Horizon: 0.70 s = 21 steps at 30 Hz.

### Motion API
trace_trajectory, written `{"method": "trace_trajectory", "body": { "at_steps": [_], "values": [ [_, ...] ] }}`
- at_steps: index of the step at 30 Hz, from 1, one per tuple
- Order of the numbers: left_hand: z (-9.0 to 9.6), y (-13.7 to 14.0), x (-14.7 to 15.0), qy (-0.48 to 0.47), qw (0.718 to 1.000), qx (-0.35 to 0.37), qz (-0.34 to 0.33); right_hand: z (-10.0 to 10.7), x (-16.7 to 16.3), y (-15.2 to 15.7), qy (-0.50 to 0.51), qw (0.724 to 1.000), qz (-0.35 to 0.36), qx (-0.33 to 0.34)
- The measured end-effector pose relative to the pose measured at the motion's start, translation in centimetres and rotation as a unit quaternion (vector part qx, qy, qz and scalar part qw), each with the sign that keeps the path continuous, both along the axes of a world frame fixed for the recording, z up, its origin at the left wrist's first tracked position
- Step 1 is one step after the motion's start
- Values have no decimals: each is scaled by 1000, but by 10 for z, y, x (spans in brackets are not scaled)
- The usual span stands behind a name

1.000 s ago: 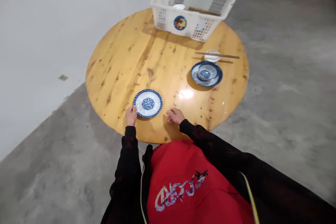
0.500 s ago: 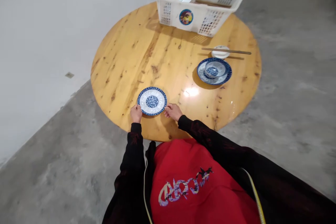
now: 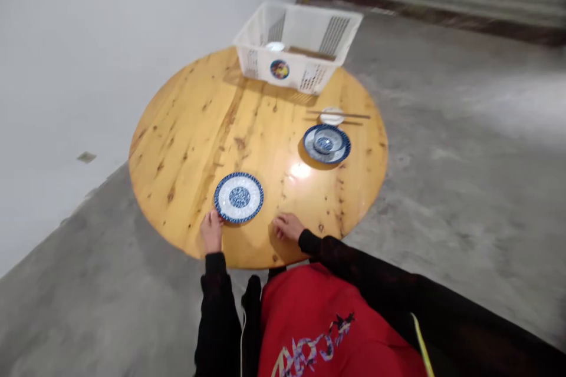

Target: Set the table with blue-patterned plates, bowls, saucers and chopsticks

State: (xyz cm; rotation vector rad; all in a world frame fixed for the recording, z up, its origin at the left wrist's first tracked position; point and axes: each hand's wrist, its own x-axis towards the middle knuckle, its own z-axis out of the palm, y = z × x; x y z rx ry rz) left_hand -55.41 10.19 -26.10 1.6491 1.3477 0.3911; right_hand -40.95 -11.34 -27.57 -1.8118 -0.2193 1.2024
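Observation:
A blue-and-white patterned plate (image 3: 239, 198) lies near the front edge of the round wooden table. At its lower left rim is my left hand (image 3: 212, 231), thumb and fingers closed on the edge. To the right of the plate, and apart from it, my right hand (image 3: 288, 227) hovers low over the wood with loosely bent fingers and nothing in them. Farther right sits a second blue-rimmed plate (image 3: 340, 156) with a small bowl (image 3: 326, 141) on it. Just behind that, chopsticks (image 3: 356, 115) rest across a small white dish (image 3: 331, 120).
A white plastic basket (image 3: 294, 78) stands at the back of the table (image 3: 177, 123), holding a white dish and a bundle of brown sticks. A pale wall (image 3: 66, 70) runs along the left side. Grey concrete floor (image 3: 442, 188) surrounds the table.
My right hand has let go of the plate's right rim and moved away from it. The left hand stays at the rim. My view has tilted up, showing more of the room.

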Motion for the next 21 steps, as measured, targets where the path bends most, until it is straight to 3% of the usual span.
{"method": "trace_trajectory", "body": {
  "at_steps": [6,11,16,21],
  "values": [
    [-17,-28,-21,-77,988,6,131,0,-4,-46,-9,1000,3,5],
    [5,-90,-7,-69,986,55,145,10,19,-87,-13,999,4,37],
    [38,-186,48,-74,989,98,88,25,80,-174,-41,995,-13,86],
    [44,-311,143,-118,992,31,-8,25,147,-292,-31,984,-151,91]
  ]
}}
